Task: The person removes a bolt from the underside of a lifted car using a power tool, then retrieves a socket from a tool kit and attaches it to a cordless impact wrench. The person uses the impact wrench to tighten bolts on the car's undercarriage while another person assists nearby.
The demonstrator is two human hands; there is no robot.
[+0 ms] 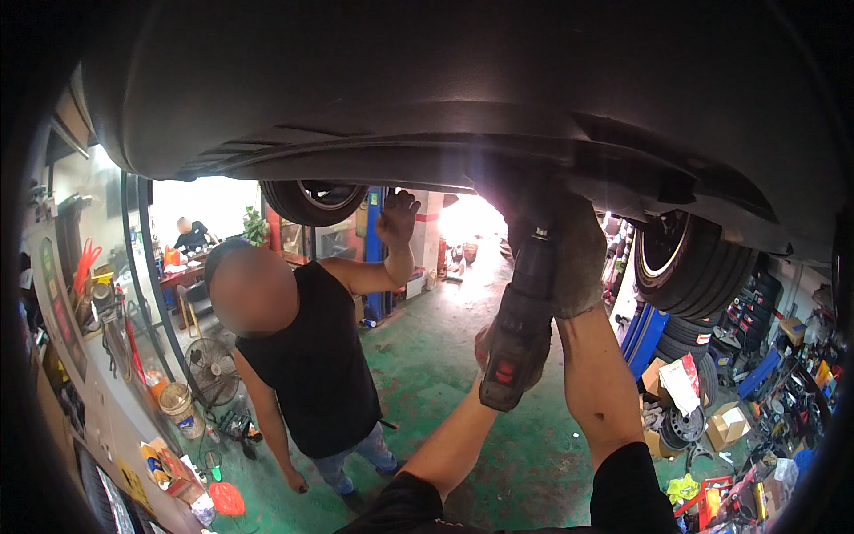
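A dark cordless power tool (519, 316) points upward beneath the car's bumper (374, 142), its battery end with a red patch towards me. My left hand (484, 349) is wrapped around the tool from behind, so only part of its fingers shows. A bright metal tip (540, 232) stands near the tool's top, close to the car's underside. My right hand (578, 262), in a dark glove, is raised right beside the tool's head against the bumper's lower edge. Deep shadow hides the right fingers and whatever they touch.
A co-worker (311, 356) in black stands close on the left, one gloved hand raised to the car. Raised wheels (685, 258) hang at both sides, near blue lift posts (375, 258). A fan (212, 372) stands left; tyres, boxes (728, 427) and parts crowd the right.
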